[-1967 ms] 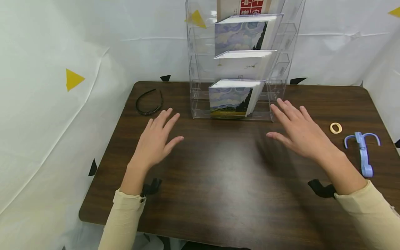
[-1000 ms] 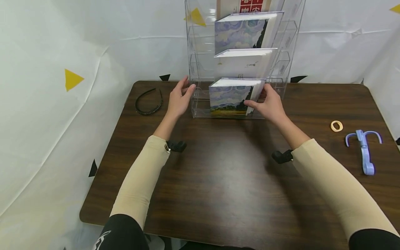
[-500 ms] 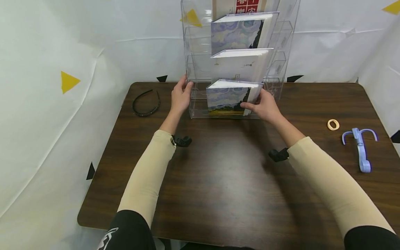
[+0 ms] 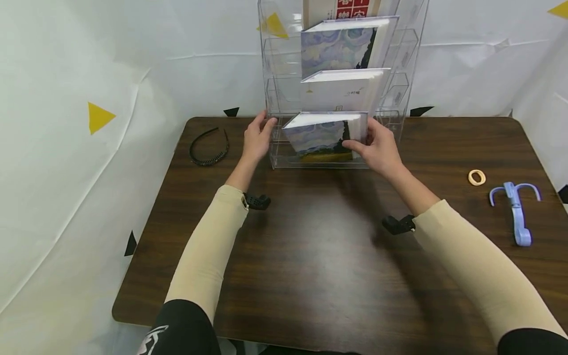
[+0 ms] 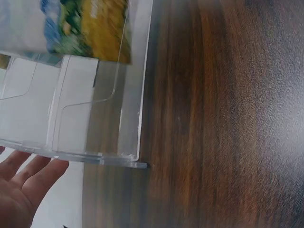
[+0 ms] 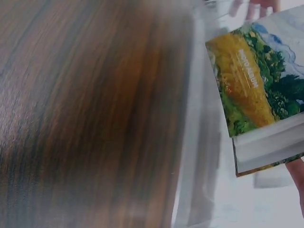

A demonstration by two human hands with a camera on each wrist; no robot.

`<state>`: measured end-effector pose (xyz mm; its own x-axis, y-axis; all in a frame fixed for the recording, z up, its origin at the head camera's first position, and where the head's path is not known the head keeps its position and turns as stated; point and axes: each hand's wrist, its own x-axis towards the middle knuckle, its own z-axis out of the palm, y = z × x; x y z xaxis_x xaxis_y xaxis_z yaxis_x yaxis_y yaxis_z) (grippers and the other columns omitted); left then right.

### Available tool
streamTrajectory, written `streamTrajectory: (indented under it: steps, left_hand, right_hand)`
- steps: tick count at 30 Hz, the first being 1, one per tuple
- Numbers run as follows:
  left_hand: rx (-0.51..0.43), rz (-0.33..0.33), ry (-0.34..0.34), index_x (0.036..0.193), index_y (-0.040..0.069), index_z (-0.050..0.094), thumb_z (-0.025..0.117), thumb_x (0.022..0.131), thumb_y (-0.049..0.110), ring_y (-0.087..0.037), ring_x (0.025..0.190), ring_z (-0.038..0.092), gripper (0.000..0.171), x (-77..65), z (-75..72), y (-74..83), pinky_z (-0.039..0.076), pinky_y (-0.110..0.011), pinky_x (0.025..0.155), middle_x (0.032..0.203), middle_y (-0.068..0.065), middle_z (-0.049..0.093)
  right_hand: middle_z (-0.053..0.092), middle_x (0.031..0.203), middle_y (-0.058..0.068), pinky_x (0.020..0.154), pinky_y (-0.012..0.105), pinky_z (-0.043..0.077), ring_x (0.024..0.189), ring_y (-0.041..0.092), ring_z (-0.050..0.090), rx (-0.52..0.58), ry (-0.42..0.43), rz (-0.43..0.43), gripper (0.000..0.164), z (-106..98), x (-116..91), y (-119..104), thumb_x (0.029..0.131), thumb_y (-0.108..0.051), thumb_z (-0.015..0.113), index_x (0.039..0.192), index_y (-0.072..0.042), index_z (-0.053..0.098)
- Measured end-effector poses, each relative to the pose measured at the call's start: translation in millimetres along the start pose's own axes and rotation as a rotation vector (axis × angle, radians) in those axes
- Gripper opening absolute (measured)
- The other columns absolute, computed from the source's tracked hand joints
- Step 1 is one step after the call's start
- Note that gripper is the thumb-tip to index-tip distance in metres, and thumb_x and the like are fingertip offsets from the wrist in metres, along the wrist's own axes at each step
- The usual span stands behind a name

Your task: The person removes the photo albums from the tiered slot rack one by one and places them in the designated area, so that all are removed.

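My right hand grips the right side of a photo album with a painted landscape cover, thumb on the front and fingers behind. The album leans askew in the lowest tier of a clear acrylic display rack. In the right wrist view, the album shows its yellow-green cover and white page edges. My left hand is at the rack's left side; in the left wrist view its fingers lie along the outside of the clear side panel.
Higher tiers hold a white album, another painted album and a red-lettered one. On the brown table are a black headband at left, and a beige ring and blue hanger-like piece at right.
Both hands have come forward from over the table to the rack. The right hand has taken hold of the lowest album, which has shifted left and tilted.
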<state>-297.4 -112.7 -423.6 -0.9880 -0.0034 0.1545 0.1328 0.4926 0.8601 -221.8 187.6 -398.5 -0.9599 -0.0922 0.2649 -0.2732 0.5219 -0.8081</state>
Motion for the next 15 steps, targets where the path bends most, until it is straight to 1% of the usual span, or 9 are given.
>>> streamTrajectory:
  steps: [2, 5, 8, 9, 10, 12, 15]
  left_hand:
    - [-0.003, 0.002, -0.018, 0.146, 0.011, 0.048, 0.053, 0.102, 0.038, -0.025, 0.115, 0.059, 0.051, -0.1, -1.3, 0.0, 0.045, -0.038, 0.099, 0.125, -0.012, 0.065]
    - [-0.002, -0.002, -0.036, 0.146, 0.013, 0.048, 0.052, 0.102, 0.040, -0.025, 0.116, 0.059, 0.052, -0.2, -2.7, 0.3, 0.045, -0.039, 0.099, 0.126, -0.012, 0.064]
    - [-0.003, -0.004, -0.043, 0.146, 0.013, 0.048, 0.052, 0.102, 0.041, -0.025, 0.114, 0.059, 0.052, -0.5, -3.2, 0.9, 0.046, -0.038, 0.097, 0.125, -0.011, 0.065]
    - [-0.009, -0.006, -0.045, 0.145, 0.014, 0.049, 0.052, 0.102, 0.041, -0.025, 0.113, 0.060, 0.051, -1.0, -3.4, 1.4, 0.048, -0.039, 0.095, 0.125, -0.011, 0.064]
    - [-0.018, -0.009, -0.048, 0.145, 0.014, 0.049, 0.052, 0.102, 0.041, -0.025, 0.112, 0.060, 0.051, -1.3, -3.7, 1.6, 0.051, -0.040, 0.091, 0.125, -0.011, 0.064]
    - [-0.046, -0.019, -0.062, 0.146, 0.015, 0.048, 0.052, 0.102, 0.042, -0.026, 0.110, 0.060, 0.052, -1.9, -4.6, 1.6, 0.055, -0.043, 0.084, 0.127, -0.012, 0.063]
    - [-0.110, -0.045, -0.086, 0.146, 0.015, 0.047, 0.053, 0.101, 0.042, -0.027, 0.112, 0.060, 0.053, -2.5, -7.2, 1.8, 0.058, -0.046, 0.073, 0.131, -0.012, 0.060]
  right_hand:
    - [0.067, 0.107, 0.020, 0.069, 0.017, 0.049, 0.085, 0.015, 0.064, 0.017, 0.057, -0.013, 0.043, -7, -4, -5, 0.087, -0.016, 0.078, 0.121, 0.002, 0.058]
    - [0.069, 0.106, 0.018, 0.071, 0.016, 0.051, 0.082, 0.006, 0.064, 0.061, 0.146, -0.009, 0.040, -25, -13, -12, 0.087, -0.014, 0.077, 0.118, 0.003, 0.059]
    - [0.070, 0.103, 0.008, 0.072, 0.016, 0.051, 0.082, 0.002, 0.064, 0.110, 0.223, 0.018, 0.036, -48, -24, -14, 0.088, -0.014, 0.075, 0.117, 0.000, 0.061]
    - [0.070, 0.102, 0.003, 0.072, 0.015, 0.051, 0.083, 0.003, 0.064, 0.136, 0.246, 0.039, 0.034, -57, -28, -14, 0.088, -0.014, 0.075, 0.117, -0.002, 0.062]
    - [0.070, 0.101, 0.000, 0.071, 0.015, 0.051, 0.084, 0.004, 0.064, 0.192, 0.267, 0.057, 0.033, -65, -32, -12, 0.088, -0.012, 0.075, 0.117, -0.003, 0.063]
    - [0.070, 0.100, -0.003, 0.071, 0.015, 0.051, 0.086, 0.006, 0.066, 0.342, 0.312, 0.105, 0.031, -81, -40, -7, 0.087, -0.008, 0.075, 0.116, -0.005, 0.064]
    - [0.072, 0.100, 0.002, 0.070, 0.016, 0.053, 0.088, 0.012, 0.068, 0.642, 0.394, 0.186, 0.033, -106, -49, 3, 0.083, -0.003, 0.078, 0.114, -0.004, 0.065]
